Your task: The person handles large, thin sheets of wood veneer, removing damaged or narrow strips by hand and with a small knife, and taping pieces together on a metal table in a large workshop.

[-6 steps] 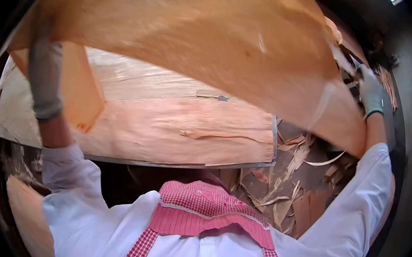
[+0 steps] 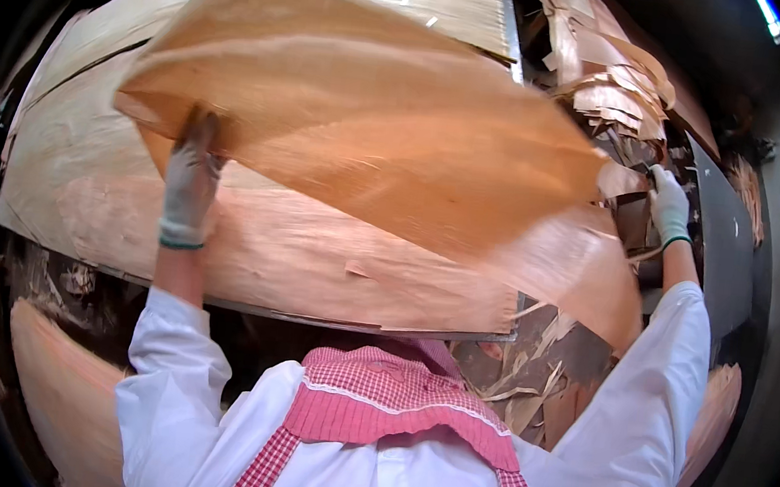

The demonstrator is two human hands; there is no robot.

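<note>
A thin orange-brown wood veneer sheet [image 2: 390, 140] hangs bowed and slightly blurred above a work surface stacked with paler veneer [image 2: 332, 257]. My left hand [image 2: 192, 189], in a pale glove with a green cuff, is closed on the sheet's near left edge, its fingertips dark against the wood. Off the sheet's right end is my right hand [image 2: 670, 205], gloved the same way, with its fingers curled. Something small and dark shows at those fingertips, beside a torn veneer flap [image 2: 623, 181]; what the hand holds cannot be made out.
Torn veneer strips [image 2: 537, 370] litter the dark area right of the stack. More scraps [image 2: 620, 101] heap up at the far right, near a grey panel [image 2: 724, 238]. Another veneer stack [image 2: 66, 391] lies at the lower left. A metal edge [image 2: 514, 30] borders the far board.
The veneer sheet has come lower and nearer, uncovering the far boards and scrap heap. My left hand has moved right; my right hand has come slightly nearer and left.
</note>
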